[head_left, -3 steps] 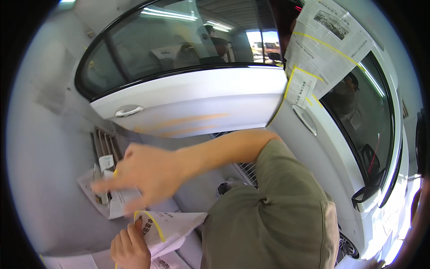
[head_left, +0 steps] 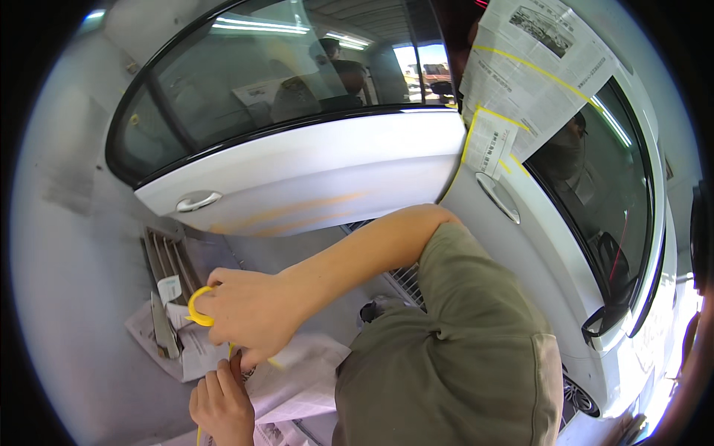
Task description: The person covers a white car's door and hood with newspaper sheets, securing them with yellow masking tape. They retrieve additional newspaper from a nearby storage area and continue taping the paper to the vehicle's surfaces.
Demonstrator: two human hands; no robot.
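My right hand (head_left: 256,316) reaches across from the right, curled around a roll of yellow tape (head_left: 198,306) whose ring sticks out past the fingers. Just below it, my left hand (head_left: 223,405) pinches the edge of a sheet of newspaper (head_left: 297,379). The fingertips of both hands almost meet at the paper's upper corner, where a bit of yellow tape shows. The sheet drapes to the right, towards my olive sleeve and torso. A thin yellow strip hangs beside my left hand.
Ahead is an open white car door (head_left: 312,171) with orange-tan smears. Newspaper masking (head_left: 535,67) with yellow tape covers the opening beside another door (head_left: 491,245). A slatted rack (head_left: 167,256) and papers (head_left: 201,357) lie at left; a floor grate (head_left: 405,279) sits beyond my arm.
My right hand, blurred before, has come down and right to the newspaper's corner next to my left hand. The yellow tape roll now shows clearly. The view has shifted slightly.
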